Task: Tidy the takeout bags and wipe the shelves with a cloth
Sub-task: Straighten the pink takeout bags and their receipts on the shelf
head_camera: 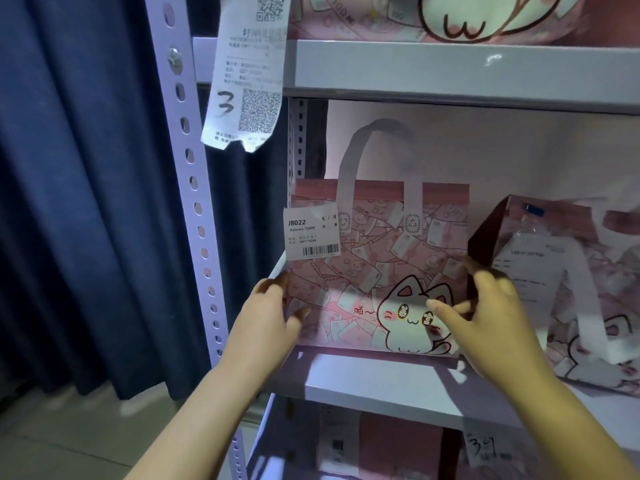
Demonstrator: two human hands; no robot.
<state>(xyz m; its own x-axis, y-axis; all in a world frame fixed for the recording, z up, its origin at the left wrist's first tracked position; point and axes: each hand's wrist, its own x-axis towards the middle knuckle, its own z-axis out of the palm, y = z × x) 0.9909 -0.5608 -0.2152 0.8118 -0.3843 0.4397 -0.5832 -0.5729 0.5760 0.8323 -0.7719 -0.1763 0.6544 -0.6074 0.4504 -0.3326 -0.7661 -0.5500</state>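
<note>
A pink takeout bag (377,258) with a cartoon cat, a looped handle and a white delivery label (311,233) stands upright on the middle shelf (377,382). My left hand (268,315) grips its lower left edge, thumb on the front. My right hand (491,306) grips its lower right edge, thumb across the cat picture. A second pink bag (568,282) with a white receipt stands right beside it, tilted. No cloth is in view.
The upper shelf (450,64) holds another pink bag (467,15); a long receipt (247,71) marked 3 hangs from it. A perforated metal upright (188,168) frames the left side, with a dark blue curtain (76,185) behind. More bags (391,445) sit on the shelf below.
</note>
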